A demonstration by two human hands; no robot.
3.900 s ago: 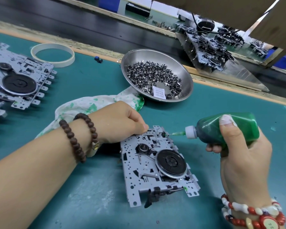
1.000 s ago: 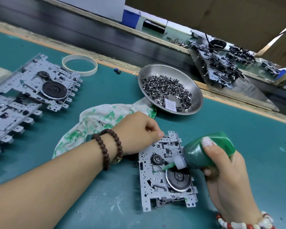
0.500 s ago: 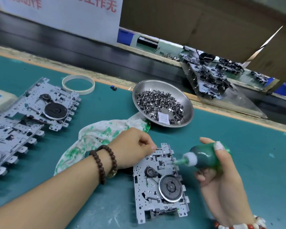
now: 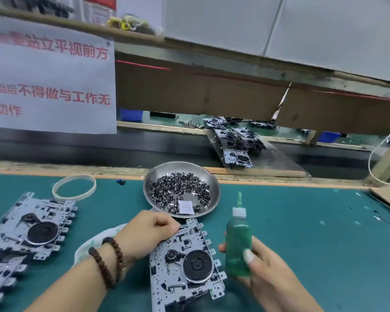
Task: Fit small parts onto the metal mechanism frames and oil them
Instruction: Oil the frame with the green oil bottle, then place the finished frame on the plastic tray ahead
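Our right hand (image 4: pixel 260 264) grips a translucent green plastic oil bottle (image 4: pixel 238 246) upright, fingers curled round its body, its white cap and thin green nozzle pointing up, just right of the perforated grey metal mechanism frame (image 4: pixel 185 264) lying on the teal worktop (image 4: pixel 302 221). The bottle is filled with green liquid nearly to the shoulder. Our left hand (image 4: pixel 148 233) rests curled on the frame's far left corner, fingertips pinching its edge. Just beyond the frame sits a round shiny steel bowl (image 4: pixel 214 185) holding a heap of small dark metal parts (image 4: pixel 178 188) and a small white paper label (image 4: pixel 185 207). More grey frames (image 4: pixel 32 228) lie at the left, near a white plastic ring (image 4: pixel 74 187).
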